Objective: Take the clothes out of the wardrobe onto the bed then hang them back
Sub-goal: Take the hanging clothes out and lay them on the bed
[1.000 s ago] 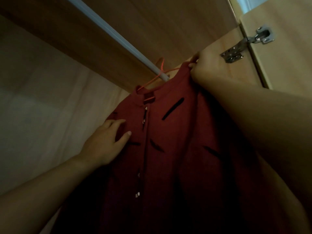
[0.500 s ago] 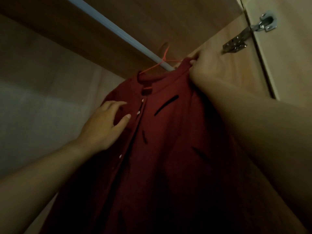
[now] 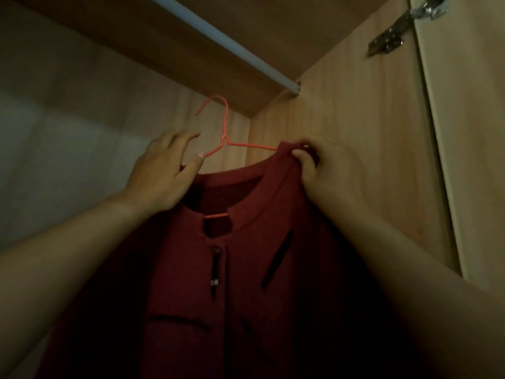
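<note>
Up inside the wardrobe (image 3: pixel 363 160), a person holds a red garment (image 3: pixel 246 296) on a thin orange wire hanger (image 3: pixel 224 127), both arms raised into the compartment. The garment fills the lower middle of the opening, from about 5 to 7 o'clock. Its front faces outward, with a fastened placket down the centre and dark slit pockets on the chest. The hanger's wire shows above the collar and again through the neck opening. Its hook stands free in the air below the pale rail (image 3: pixel 218 36), apart from it. The rail runs from 11 o'clock toward 1 o'clock, where it meets the side wall (image 3: pixel 341 105) just under the top board (image 3: pixel 164 58).

The left hand (image 3: pixel 164 170), at 8 o'clock from the hanger's neck, lies over the garment's shoulder on that side with fingers loosely spread. Its thumb (image 3: pixel 199 160) is against or just beside the sloping wire; I cannot tell which. The right hand (image 3: pixel 325 173), at 4 o'clock from the neck, pinches the collar edge at the other shoulder, fingers curled round the cloth where the wire's end goes in.

Behind the garment, the back wall (image 3: pixel 68 132) shows pale at 9 o'clock. Between 1 and 2 o'clock a metal hinge (image 3: pixel 388 43) joins the side wall to the open door (image 3: pixel 464 160).
</note>
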The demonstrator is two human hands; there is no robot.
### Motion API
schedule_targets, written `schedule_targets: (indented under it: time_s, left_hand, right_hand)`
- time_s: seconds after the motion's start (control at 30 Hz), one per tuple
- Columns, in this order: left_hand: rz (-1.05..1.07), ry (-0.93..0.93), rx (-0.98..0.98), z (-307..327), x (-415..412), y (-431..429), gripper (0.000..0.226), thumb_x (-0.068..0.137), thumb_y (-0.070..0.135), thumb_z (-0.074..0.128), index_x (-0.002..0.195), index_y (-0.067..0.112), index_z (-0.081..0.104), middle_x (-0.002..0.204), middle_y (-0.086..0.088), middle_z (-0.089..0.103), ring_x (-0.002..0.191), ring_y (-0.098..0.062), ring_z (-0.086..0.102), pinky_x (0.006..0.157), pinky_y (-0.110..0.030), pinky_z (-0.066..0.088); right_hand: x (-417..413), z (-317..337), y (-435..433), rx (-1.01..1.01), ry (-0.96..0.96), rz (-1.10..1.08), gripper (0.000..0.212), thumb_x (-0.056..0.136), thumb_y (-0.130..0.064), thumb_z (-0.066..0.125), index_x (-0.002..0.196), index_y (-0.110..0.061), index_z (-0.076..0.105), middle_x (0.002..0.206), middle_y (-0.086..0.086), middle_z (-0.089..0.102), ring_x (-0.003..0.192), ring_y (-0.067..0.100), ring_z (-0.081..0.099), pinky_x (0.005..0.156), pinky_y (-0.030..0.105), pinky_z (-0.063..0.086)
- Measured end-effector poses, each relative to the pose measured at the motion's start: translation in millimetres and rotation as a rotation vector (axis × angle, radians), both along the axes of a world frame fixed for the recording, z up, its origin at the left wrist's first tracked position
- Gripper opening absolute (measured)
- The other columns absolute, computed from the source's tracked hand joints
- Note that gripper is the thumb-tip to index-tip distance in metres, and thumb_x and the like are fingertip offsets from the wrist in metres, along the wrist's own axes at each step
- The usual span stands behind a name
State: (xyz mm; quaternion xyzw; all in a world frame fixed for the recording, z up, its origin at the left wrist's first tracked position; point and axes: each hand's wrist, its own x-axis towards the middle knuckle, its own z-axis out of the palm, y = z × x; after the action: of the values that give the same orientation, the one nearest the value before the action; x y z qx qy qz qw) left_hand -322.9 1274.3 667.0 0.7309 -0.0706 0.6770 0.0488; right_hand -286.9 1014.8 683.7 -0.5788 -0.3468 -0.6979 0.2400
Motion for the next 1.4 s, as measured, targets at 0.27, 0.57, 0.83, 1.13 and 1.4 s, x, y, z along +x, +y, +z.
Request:
schedule_targets:
  time_s: [0.27, 0.57, 0.83, 1.13, 1.4]
  left_hand:
    - [-0.237, 0.077, 0.005, -103.4, -52.5, -34.9, 0.046, 0.085, 0.057, 0.029, 0.08, 0.025, 0.062, 0.066, 0.004, 0.063, 0.066, -0.023, 0.061, 0.054, -0.029, 0.039]
    - [-0.589, 0.15, 0.029, -190.6, -130.5, -132.8, 0.022, 0.087, 0.045, 0.053, 0.089, 0.032, 0.072, 0.077, 0.009, 0.071, 0.066, -0.009, 0.06, 0.051, -0.016, 0.033]
    - [-1.063, 0.277, 0.068, -231.6, -208.4, -250.0, 0.018, 0.087, 0.043, 0.053, 0.091, 0.029, 0.063, 0.076, 0.015, 0.065, 0.076, -0.015, 0.065, 0.067, -0.04, 0.051]
    - [-1.372, 0.547, 0.219, -329.7, -368.5, -396.3, 0.013, 0.085, 0.034, 0.059, 0.082, 0.026, 0.068, 0.076, 0.012, 0.068, 0.076, -0.006, 0.059, 0.066, -0.026, 0.043]
    - [-1.579, 1.028, 0.254, -445.1, -513.1, -537.7, 0.018, 0.084, 0.044, 0.058, 0.083, 0.029, 0.068, 0.077, 0.017, 0.068, 0.078, -0.002, 0.06, 0.065, -0.019, 0.041]
  right_hand:
    - [-80.5, -134.3, -59.4, -0.107, 0.216, -0.177, 0.031, 0.092, -0.035, 0.044, 0.111, -0.018, 0.062, 0.103, -0.005, 0.066, 0.094, 0.008, 0.057, 0.081, 0.009, 0.037]
    - [-223.7, -242.3, -126.5, 0.074, 0.435, -0.344, 0.012, 0.088, -0.019, 0.059, 0.097, -0.018, 0.067, 0.091, -0.014, 0.062, 0.083, -0.006, 0.053, 0.077, -0.001, 0.034]
    - [-369.1, -299.6, -205.0, 0.322, 0.527, -0.543, 0.013, 0.088, -0.019, 0.057, 0.096, -0.028, 0.061, 0.092, -0.014, 0.064, 0.089, 0.0, 0.059, 0.084, 0.011, 0.041]
    - [-578.9, -420.7, -299.8, 0.625, 0.653, -0.787, 0.014, 0.085, -0.021, 0.058, 0.097, -0.029, 0.059, 0.093, -0.021, 0.061, 0.089, -0.008, 0.057, 0.083, 0.005, 0.038]
    - [-777.0, -500.8, -389.3, 0.743, 0.836, -1.066, 0.015, 0.085, -0.021, 0.062, 0.098, -0.02, 0.068, 0.093, -0.011, 0.065, 0.09, 0.008, 0.061, 0.086, 0.022, 0.046]
